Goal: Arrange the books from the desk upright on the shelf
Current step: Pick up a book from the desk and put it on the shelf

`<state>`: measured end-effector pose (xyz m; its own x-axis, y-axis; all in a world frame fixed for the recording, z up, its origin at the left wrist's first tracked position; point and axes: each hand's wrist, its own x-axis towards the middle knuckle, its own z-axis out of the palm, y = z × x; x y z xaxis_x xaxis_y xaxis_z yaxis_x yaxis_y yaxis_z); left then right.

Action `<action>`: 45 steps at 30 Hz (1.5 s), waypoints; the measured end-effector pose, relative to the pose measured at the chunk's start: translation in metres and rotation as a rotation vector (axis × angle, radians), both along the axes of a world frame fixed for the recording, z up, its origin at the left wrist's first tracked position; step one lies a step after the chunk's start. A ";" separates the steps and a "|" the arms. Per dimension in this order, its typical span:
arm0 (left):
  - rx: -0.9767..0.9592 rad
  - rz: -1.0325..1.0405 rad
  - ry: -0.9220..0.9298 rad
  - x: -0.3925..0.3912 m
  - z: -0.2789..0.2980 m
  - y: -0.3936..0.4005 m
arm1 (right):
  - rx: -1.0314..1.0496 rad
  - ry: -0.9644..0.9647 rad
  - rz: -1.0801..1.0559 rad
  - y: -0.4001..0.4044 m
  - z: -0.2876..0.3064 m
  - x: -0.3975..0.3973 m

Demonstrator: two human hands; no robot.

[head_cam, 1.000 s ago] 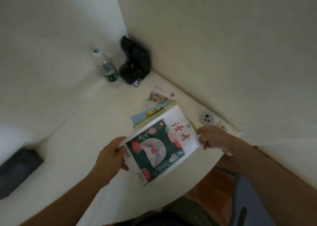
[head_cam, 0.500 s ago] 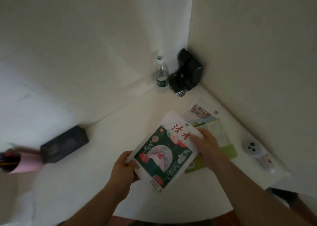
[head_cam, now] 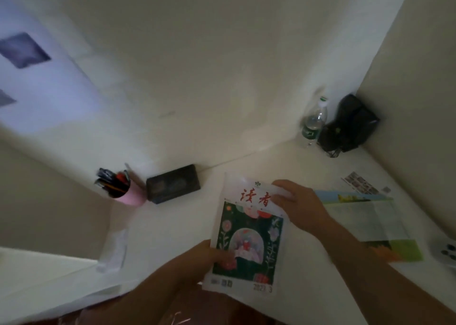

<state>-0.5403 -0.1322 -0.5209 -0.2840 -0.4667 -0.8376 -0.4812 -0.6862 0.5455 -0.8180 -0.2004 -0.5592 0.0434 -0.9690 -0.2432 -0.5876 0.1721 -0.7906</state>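
Presently: magazine [head_cam: 249, 235], green floral cover, gripped at lower left edge by left hand [head_cam: 207, 258], pinched at top right by right hand [head_cam: 298, 206], above white desk [head_cam: 172, 226].

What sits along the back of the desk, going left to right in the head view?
Pink pen cup → dark rectangular box → clear plastic bottle with green label → black bag in the corner.
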 end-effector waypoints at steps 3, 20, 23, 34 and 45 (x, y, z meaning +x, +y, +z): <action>-0.108 0.094 0.073 0.043 0.018 0.020 | -0.131 -0.042 -0.020 0.006 0.054 0.051; -1.394 0.348 0.149 0.477 0.180 0.021 | -0.848 -0.679 0.124 0.191 0.404 0.461; -1.312 0.601 0.222 0.490 0.311 0.171 | -0.789 -0.535 0.372 0.200 0.411 0.525; -1.463 0.872 -0.109 0.608 0.392 0.263 | -0.670 -0.344 0.713 0.188 0.453 0.691; -1.702 1.265 -0.429 0.663 0.428 0.278 | -1.507 0.511 0.152 0.107 0.583 0.760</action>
